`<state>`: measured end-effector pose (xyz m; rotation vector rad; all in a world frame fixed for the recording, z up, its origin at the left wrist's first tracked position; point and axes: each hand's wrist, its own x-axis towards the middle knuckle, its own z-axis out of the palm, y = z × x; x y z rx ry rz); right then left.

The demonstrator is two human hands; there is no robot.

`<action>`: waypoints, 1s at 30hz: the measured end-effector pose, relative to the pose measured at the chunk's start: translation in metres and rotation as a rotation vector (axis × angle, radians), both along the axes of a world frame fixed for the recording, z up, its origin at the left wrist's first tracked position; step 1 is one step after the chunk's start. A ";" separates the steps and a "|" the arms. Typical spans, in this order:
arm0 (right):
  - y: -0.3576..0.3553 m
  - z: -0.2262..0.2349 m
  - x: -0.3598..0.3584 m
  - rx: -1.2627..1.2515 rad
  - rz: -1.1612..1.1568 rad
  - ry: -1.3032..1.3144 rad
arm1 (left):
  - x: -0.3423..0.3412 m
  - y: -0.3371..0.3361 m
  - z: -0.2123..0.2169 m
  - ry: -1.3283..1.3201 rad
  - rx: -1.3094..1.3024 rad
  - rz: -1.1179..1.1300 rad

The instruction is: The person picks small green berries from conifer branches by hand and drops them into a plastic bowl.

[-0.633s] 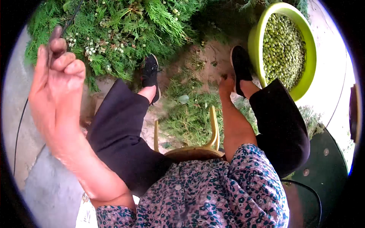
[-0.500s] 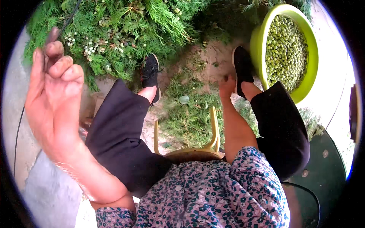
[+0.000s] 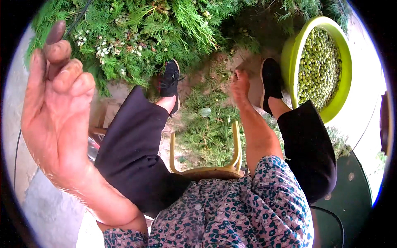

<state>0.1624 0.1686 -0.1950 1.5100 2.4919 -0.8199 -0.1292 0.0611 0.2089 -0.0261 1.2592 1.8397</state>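
Left hand raised near the camera, fingers curled, empty. Right hand lowered between the feet, pinching green sprigs on the ground. Probably light, soft, springy; best taken by stems. Lime bowl of green berries far right.

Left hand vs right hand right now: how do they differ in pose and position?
The left hand is raised close to the camera, fingers curled, touching nothing; the right hand is stretched far down to the ground among the green cuttings. The left hand looks large, the right hand small and distant, near the lime bowl. Both are bare.
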 end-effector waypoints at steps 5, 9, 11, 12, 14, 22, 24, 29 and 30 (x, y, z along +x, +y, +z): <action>-0.006 -0.017 0.005 0.117 0.014 0.320 | 0.002 0.004 -0.004 0.023 -0.017 -0.013; -0.004 -0.029 -0.008 -0.150 -0.187 0.219 | 0.006 0.009 0.001 0.045 -0.046 -0.045; 0.000 -0.023 -0.011 0.271 0.083 0.174 | 0.004 0.010 -0.002 0.051 -0.004 -0.098; 0.001 -0.019 -0.014 0.276 0.085 0.182 | 0.003 0.015 -0.004 0.039 0.057 -0.155; 0.005 -0.006 -0.021 -0.725 -0.555 0.783 | 0.018 0.025 -0.003 0.405 -0.298 -0.161; 0.019 0.209 -0.132 -0.937 -0.354 1.105 | 0.036 0.032 -0.028 1.217 -0.615 -0.556; 0.016 0.253 -0.143 -0.991 -0.283 1.118 | 0.036 0.032 -0.033 1.325 -0.613 -0.588; 0.017 0.316 -0.153 -0.960 -0.114 1.169 | 0.030 0.030 -0.032 0.960 -0.452 -0.515; 0.018 0.323 -0.154 -0.911 -0.090 1.175 | 0.029 0.031 -0.031 0.822 -0.392 -0.483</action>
